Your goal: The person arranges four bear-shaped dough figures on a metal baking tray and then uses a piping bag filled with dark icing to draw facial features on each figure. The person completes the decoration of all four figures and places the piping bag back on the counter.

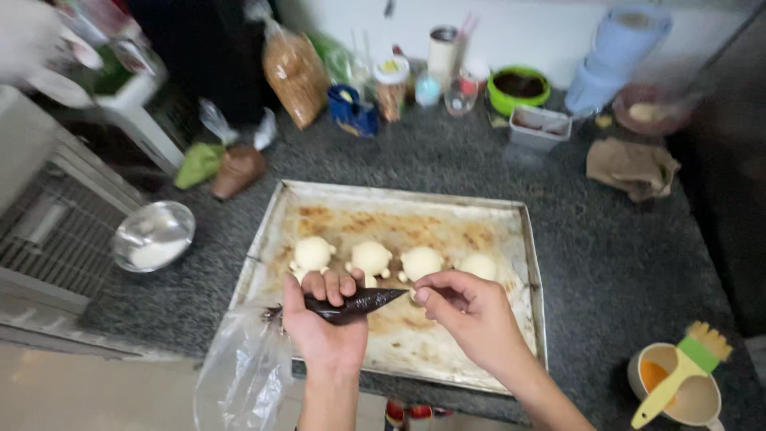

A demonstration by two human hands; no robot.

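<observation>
Brown piping bag [355,304] gripped by left hand [323,323], right hand [471,311] pinching tip.

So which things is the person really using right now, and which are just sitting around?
In use:
- left hand gripping the dark piping bag
- right hand at the bag's tip
- four pale dough shapes
- baking tray

Lying about:
- metal bowl
- cup with green brush
- crumpled brown cloth
- green bowl
- jars and bags at the back
</observation>
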